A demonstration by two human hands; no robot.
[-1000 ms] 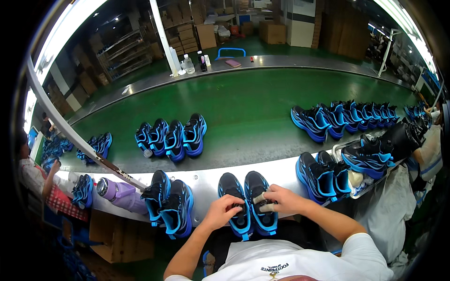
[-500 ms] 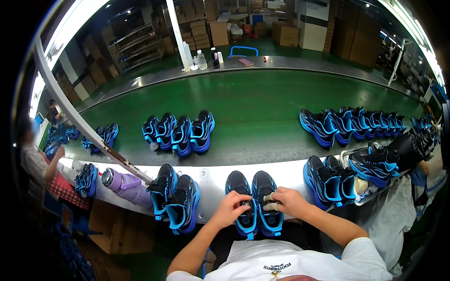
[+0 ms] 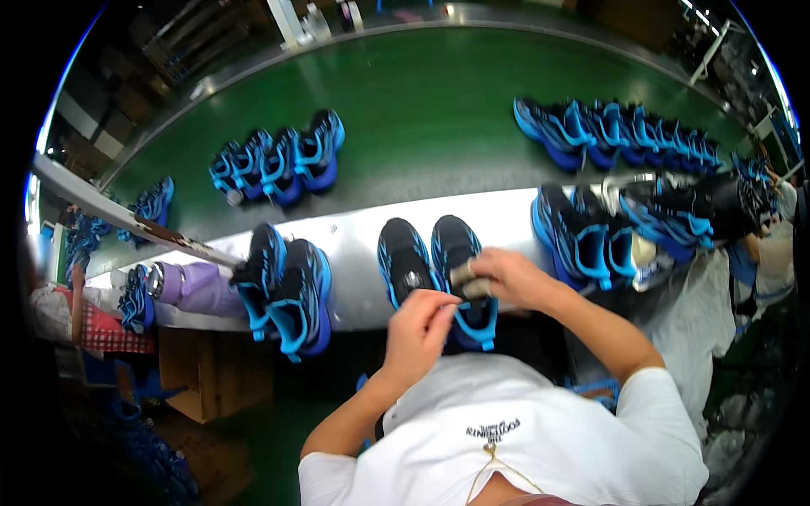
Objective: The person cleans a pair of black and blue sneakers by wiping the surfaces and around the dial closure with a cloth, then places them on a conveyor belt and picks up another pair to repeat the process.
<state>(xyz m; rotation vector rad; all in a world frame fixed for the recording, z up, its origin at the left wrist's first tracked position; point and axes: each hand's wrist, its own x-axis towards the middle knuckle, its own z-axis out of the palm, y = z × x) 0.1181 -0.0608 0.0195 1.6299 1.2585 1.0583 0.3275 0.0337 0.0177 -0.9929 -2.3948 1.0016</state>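
Note:
A pair of black and blue sneakers stands before me at the bench edge, toes pointing away: a left sneaker (image 3: pixel 405 257) and a right sneaker (image 3: pixel 456 240). My left hand (image 3: pixel 419 333) is over the heel end of the left sneaker, thumb and fingertips pinched together; whatever they hold is too small to make out. That hand covers most of this shoe's opening. Beige covers wrap some fingers of my right hand (image 3: pixel 515 278), which curl closed over the tongue of the right sneaker.
Left of me stand another sneaker pair (image 3: pixel 308 287) and a purple bottle (image 3: pixel 194 287). To the right are more sneakers (image 3: pixel 561 240) beside a bin. Rows of sneakers (image 3: pixel 304 156) sit on the green belt (image 3: pixel 422 101). A slanted metal post (image 3: pixel 126 215) crosses the left side, near a person in a checked apron (image 3: pixel 105 325).
The view has tipped downward, so the bench appears higher. My left hand has drawn back from inside the left sneaker toward its heel, fingers pinched. My right hand stays at the right sneaker.

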